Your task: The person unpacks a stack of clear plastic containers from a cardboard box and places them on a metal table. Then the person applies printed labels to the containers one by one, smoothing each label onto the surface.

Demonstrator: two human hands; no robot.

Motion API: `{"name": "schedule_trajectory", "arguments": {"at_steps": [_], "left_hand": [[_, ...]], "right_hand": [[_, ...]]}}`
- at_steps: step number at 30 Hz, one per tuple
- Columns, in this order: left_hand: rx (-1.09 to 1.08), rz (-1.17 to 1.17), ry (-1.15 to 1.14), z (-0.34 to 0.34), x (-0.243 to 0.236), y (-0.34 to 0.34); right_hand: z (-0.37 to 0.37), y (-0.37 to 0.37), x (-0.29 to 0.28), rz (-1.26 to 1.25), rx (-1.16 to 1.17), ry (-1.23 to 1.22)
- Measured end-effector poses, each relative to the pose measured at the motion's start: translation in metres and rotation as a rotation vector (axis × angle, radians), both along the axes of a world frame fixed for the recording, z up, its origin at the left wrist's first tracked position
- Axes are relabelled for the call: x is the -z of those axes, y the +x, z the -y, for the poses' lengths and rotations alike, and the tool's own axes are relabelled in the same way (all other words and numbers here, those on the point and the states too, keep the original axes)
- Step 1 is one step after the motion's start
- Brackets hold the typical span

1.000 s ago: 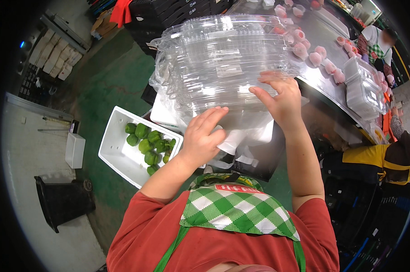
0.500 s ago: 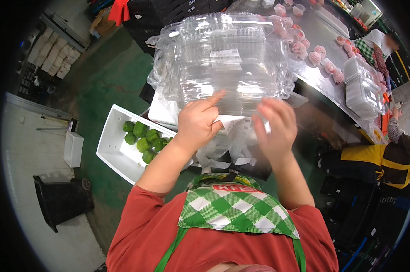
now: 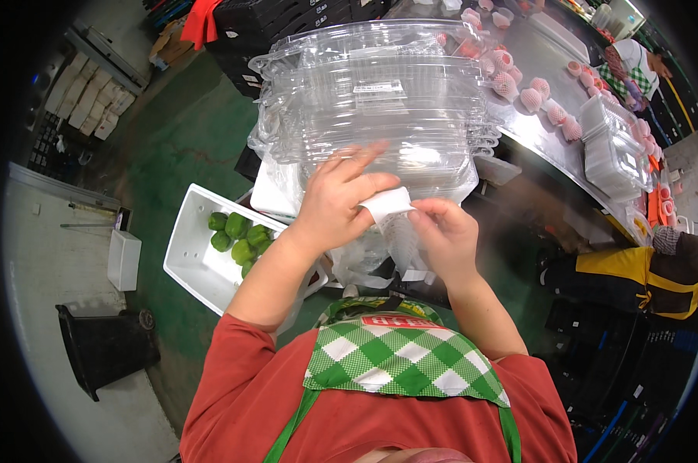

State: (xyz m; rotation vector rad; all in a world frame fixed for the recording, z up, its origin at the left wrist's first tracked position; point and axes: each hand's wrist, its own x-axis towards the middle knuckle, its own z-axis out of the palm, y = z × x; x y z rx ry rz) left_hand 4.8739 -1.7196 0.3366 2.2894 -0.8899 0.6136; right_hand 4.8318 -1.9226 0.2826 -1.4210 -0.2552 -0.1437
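A tall stack of clear plastic clamshell containers (image 3: 380,92) stands in front of me. My left hand (image 3: 335,199) and my right hand (image 3: 444,233) meet just below it, both pinching a small white strip of paper or label (image 3: 386,205). My left thumb and fingers grip its left end. The fingertips of my right hand hold its right end. Crumpled clear plastic wrap (image 3: 368,251) hangs under the hands.
A white crate (image 3: 196,262) with several green fruits (image 3: 239,235) sits on the green floor at my left. A metal table (image 3: 549,69) at the upper right carries fruit in pink foam nets (image 3: 530,96) and stacked clear boxes (image 3: 613,154). Another person in yellow (image 3: 634,274) is at right; a black bin (image 3: 106,347) stands lower left.
My right hand came down off the side of the container stack and joined my left hand in front of it. Both now pinch the white strip.
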Motion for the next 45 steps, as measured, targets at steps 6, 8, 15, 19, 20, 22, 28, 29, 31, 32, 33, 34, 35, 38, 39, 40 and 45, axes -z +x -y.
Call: {"name": "schedule_trajectory", "arguments": {"at_steps": [6,8,15,19,20,22,28,29,31,32,33,34,35,38,39,40,45], "left_hand": [[0.153,-0.236,-0.202,-0.005,0.006,0.001],[0.151,-0.276,-0.214,-0.005,0.004,-0.001],[0.130,-0.151,-0.027,-0.013,-0.002,0.002],[0.138,-0.193,-0.055,-0.018,0.000,0.006],[0.152,-0.219,-0.081,-0.019,0.001,0.007],[0.175,-0.248,-0.081,-0.021,0.000,0.008],[0.289,-0.414,-0.237,-0.023,-0.003,0.012],[0.298,-0.480,-0.289,-0.026,-0.002,0.013],[0.309,-0.620,-0.386,-0.034,0.000,0.018],[0.306,-0.697,-0.430,-0.037,0.001,0.019],[0.345,-0.594,-0.458,-0.032,-0.003,0.020],[0.347,-0.610,-0.448,-0.031,-0.004,0.021],[0.340,-0.622,-0.439,-0.032,-0.004,0.021],[0.317,-0.652,-0.428,-0.033,-0.005,0.024],[0.305,-0.660,-0.427,-0.034,-0.005,0.024],[0.295,-0.676,-0.432,-0.033,-0.004,0.024],[0.236,-0.896,-0.404,-0.029,0.006,0.022]], "right_hand": [[-0.007,0.008,-0.006,0.051,-0.004,-0.005],[-0.007,0.009,-0.005,0.038,-0.014,-0.010],[-0.003,0.009,-0.005,0.118,0.134,-0.005],[0.024,0.025,-0.015,0.073,0.230,0.207],[0.035,0.034,-0.012,0.067,0.297,0.225],[0.055,0.052,-0.019,-0.145,0.334,0.082],[0.023,0.079,-0.040,-0.061,0.118,-0.364],[0.018,0.087,-0.046,-0.092,0.122,-0.447],[0.003,0.101,-0.052,-0.105,0.122,-0.492],[-0.010,0.106,-0.053,-0.087,0.113,-0.453],[-0.016,0.113,-0.054,-0.067,0.112,-0.417],[-0.019,0.123,-0.051,-0.050,0.119,-0.572],[-0.022,0.134,-0.042,-0.028,0.120,-0.725],[-0.022,0.144,-0.019,0.108,0.146,-0.924],[-0.022,0.144,-0.017,0.116,0.160,-0.920],[-0.023,0.144,-0.015,0.124,0.175,-0.916],[-0.034,0.143,-0.031,0.002,0.052,-1.270]]}}
